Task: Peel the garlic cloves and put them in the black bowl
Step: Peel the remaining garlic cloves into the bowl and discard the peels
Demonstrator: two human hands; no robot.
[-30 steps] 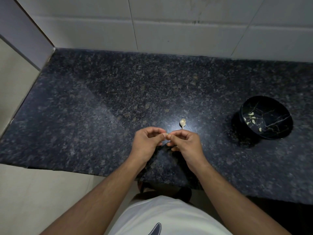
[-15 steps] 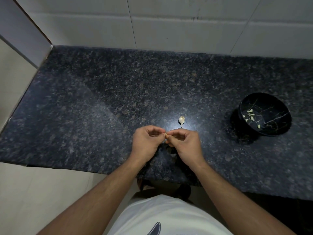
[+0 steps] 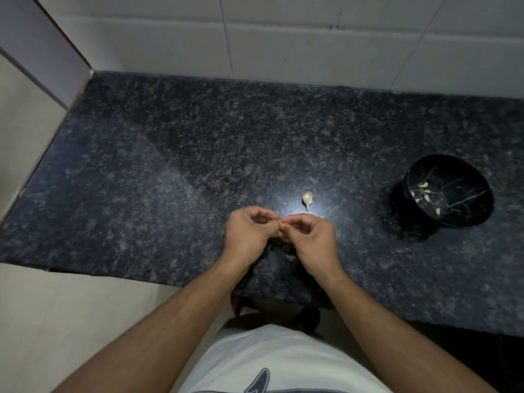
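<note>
Over the front of the dark granite counter [image 3: 170, 171], my left hand [image 3: 249, 234] and my right hand [image 3: 309, 239] meet fingertip to fingertip. Both pinch one small garlic clove [image 3: 280, 223], of which only a pale tip shows between the fingers. One unpeeled clove [image 3: 308, 198] lies on the counter just beyond my right hand. The black bowl [image 3: 465, 168] with gold veining stands at the right and holds several peeled cloves [image 3: 425, 191].
A white tiled wall [image 3: 283, 38] runs along the back of the counter. At the left the counter ends at a side panel [image 3: 42, 52]. Small scraps of skin [image 3: 289, 258] lie on the counter under my hands.
Both hands stay together on the clove with only small finger movement. The view has shifted slightly.
</note>
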